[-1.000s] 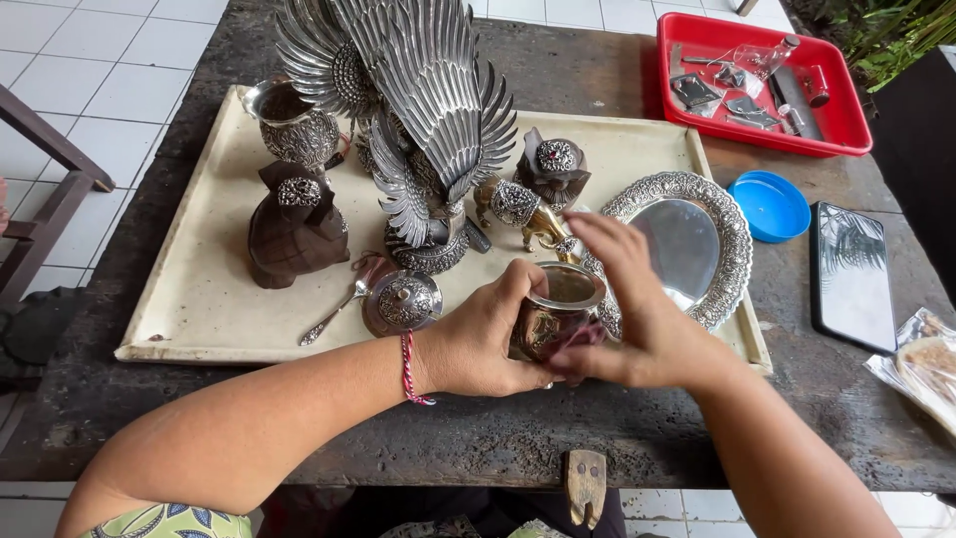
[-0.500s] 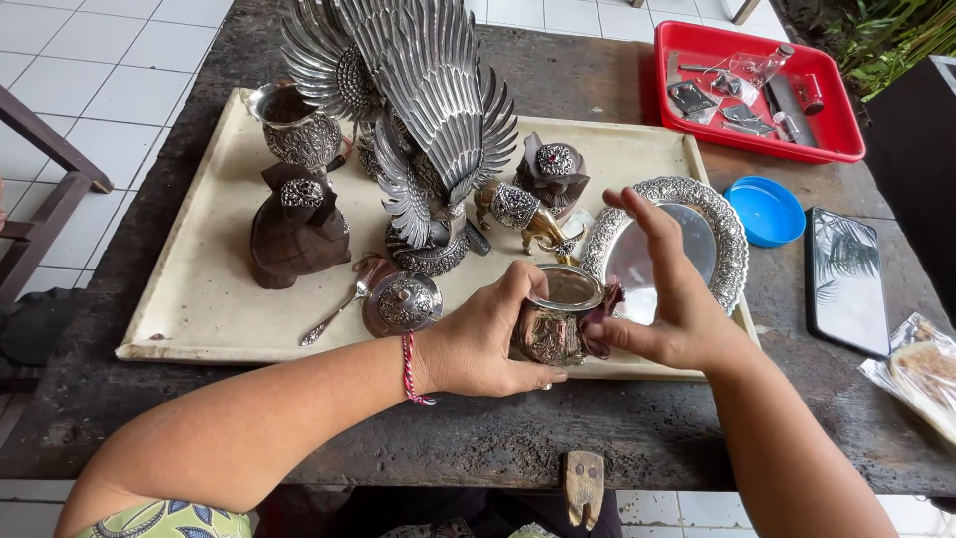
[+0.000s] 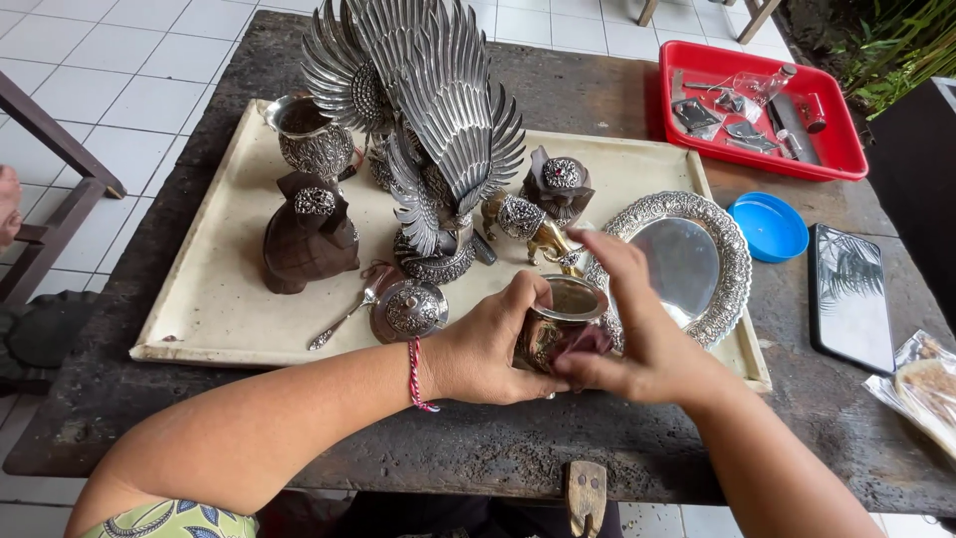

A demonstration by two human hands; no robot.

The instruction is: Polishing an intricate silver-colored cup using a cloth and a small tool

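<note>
The left hand [image 3: 488, 344] is wrapped around a small metal cup [image 3: 558, 324], holding it just above the front edge of the cloth mat [image 3: 199, 299]. The right hand [image 3: 637, 344] presses a dark red rag [image 3: 588, 341] against the cup's side, fingers curled on the rag with the index finger lifted over the rim.

Rubbing like this probably goes best with the left hand gripping firmly and turning the cup a little at a time, while the rag works in short strokes under steady pressure.

Just left of the hands lies a domed lid [image 3: 410, 309] beside a small spoon [image 3: 344, 317]. Behind stands a large winged bird statue [image 3: 438, 130], and to the right a round silver plate [image 3: 682, 261]. All rest on the dark desk [image 3: 498, 448].
</note>
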